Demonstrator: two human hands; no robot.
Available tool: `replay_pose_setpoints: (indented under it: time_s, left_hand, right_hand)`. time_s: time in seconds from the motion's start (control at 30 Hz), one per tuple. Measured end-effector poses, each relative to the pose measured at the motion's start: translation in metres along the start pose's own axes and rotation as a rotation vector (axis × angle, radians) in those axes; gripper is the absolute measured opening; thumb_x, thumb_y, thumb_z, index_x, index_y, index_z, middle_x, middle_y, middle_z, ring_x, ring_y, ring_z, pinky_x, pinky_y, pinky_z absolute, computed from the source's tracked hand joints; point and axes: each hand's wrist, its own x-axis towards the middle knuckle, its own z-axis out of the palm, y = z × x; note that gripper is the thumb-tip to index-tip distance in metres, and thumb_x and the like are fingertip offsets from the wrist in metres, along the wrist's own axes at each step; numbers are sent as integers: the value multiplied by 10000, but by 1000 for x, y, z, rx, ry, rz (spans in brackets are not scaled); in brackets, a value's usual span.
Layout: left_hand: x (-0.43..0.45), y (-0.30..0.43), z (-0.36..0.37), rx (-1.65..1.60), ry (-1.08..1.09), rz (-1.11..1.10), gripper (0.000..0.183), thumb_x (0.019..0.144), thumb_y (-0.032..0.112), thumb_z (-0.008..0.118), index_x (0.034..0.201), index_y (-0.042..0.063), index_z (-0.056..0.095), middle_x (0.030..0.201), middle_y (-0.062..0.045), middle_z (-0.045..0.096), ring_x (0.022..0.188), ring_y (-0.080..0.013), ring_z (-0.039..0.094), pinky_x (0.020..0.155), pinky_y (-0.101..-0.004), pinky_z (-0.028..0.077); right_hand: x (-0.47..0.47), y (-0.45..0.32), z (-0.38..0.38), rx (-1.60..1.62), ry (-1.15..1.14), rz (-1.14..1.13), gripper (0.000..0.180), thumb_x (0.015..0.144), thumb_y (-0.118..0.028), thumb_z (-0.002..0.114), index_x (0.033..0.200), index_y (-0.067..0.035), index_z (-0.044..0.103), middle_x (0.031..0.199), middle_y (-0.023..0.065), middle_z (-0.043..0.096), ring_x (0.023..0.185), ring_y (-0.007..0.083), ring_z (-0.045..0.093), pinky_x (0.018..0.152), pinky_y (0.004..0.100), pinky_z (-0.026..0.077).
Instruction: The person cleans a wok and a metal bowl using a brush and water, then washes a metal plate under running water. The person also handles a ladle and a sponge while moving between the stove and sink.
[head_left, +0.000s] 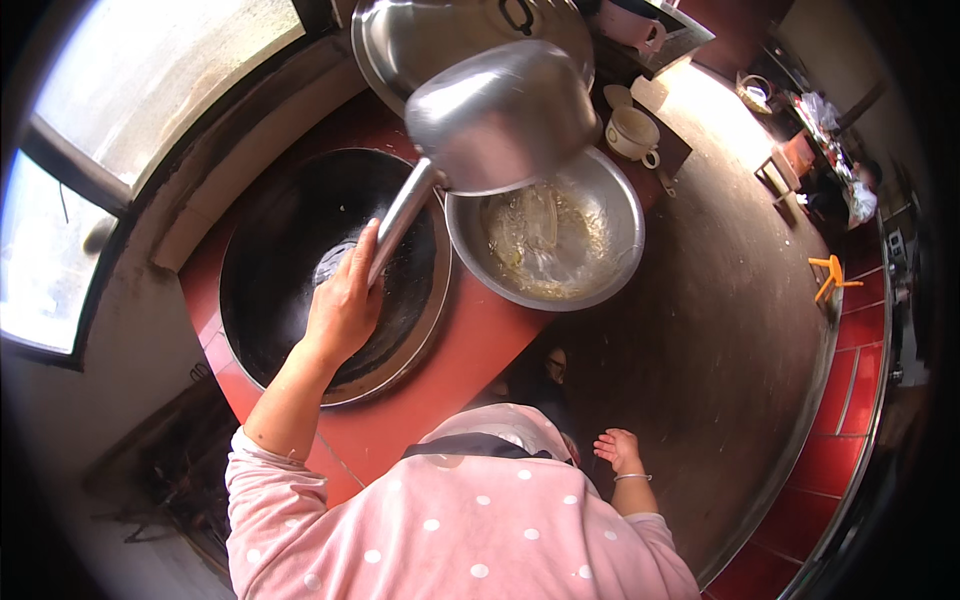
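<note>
My left hand (346, 304) grips the handle of a large metal ladle (502, 120), whose bowl is tipped over the far side of a steel basin (634, 247). Cloudy, yellowish liquid (551, 240) lies in the basin, with something pale in it that I cannot make out. Below the handle, a big black wok (277, 262) is set into the red tiled stove top, with a little liquid at its bottom. My right hand (618, 448), a bracelet on its wrist, hangs low at the right, fingers apart, holding nothing.
A large metal lid (382, 45) stands behind the ladle. Right of it are a white enamel mug (632, 135) and a pink pot (630, 26). A window is at the left, firewood (180, 480) below it. An orange stool (829, 277) and a person (832, 191) are at the far right.
</note>
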Motion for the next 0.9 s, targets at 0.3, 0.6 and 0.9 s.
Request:
replay_pose_setpoints:
  time_s: [0.3,0.6,0.9]
  left_hand:
    - [-77,-121,22,-523,-26,-1165,496,667,-31,505,1144,51,400,605,-65,490,417,-123,456,346,-282,402]
    - [-144,-184,41,486,-216,-1235,483,755,67,458,1186,-22,261,903,-212,558,818,-335,566,713,-388,464]
    - [-111,-118,128,-955,122,-1354,214,699,-15,515,891,37,438,611,-60,496,410,-116,448,332,-249,389]
  right_hand:
    - [-8,-14,0,-55,10,1,153,777,-119,467,892,-18,463,759,135,535,601,257,570,493,382,503]
    - [-18,-20,0,-141,45,30,151,779,-118,461,884,-10,461,756,134,534,595,254,570,488,381,509]
    - [-27,-35,15,-141,4,-36,148,798,-118,438,894,-12,478,754,129,547,605,248,575,500,366,511]
